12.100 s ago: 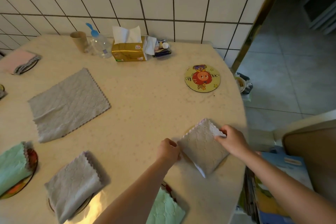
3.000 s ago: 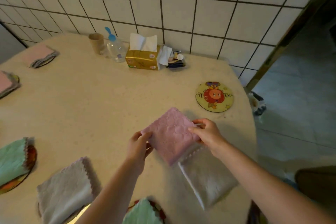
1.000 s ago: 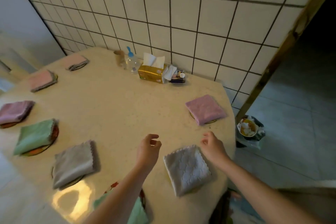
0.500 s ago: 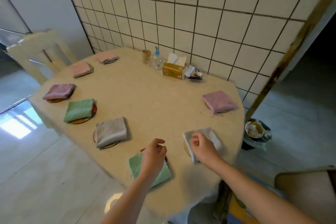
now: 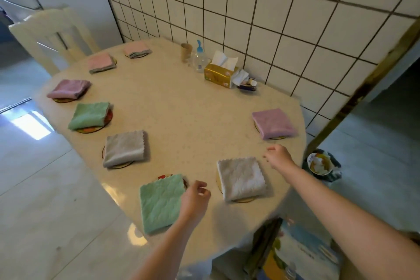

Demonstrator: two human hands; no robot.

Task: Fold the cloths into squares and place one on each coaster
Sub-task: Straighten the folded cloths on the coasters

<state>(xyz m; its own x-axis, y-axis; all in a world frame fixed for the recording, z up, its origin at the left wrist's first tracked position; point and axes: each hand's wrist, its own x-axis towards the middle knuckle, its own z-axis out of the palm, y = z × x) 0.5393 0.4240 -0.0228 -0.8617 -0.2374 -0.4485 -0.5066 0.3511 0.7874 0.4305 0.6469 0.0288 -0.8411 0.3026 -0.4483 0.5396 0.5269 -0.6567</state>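
Several folded cloths lie on round coasters around the beige table [image 5: 186, 120]. Nearest are a white cloth [image 5: 241, 178] and a green cloth [image 5: 160, 202]. Farther off lie a purple cloth [image 5: 273, 123], a grey cloth [image 5: 126, 148], another green cloth [image 5: 89, 116], a mauve cloth [image 5: 68, 89] and two pink cloths [image 5: 101, 63], [image 5: 137, 49]. My left hand [image 5: 195, 199] hovers between the near green and white cloths, fingers loosely curled, holding nothing. My right hand [image 5: 279, 157] hovers just right of the white cloth, empty as well.
A yellow tissue box [image 5: 218, 74], a clear bottle [image 5: 200, 59] and a brown cup [image 5: 186, 52] stand by the tiled wall. A pale chair [image 5: 52, 36] is at the far left. A bin [image 5: 321, 163] sits on the floor at the right.
My right hand has lifted off the white cloth and moved right. My left hand has drifted off the near green cloth. The view has pulled back, showing the whole table.
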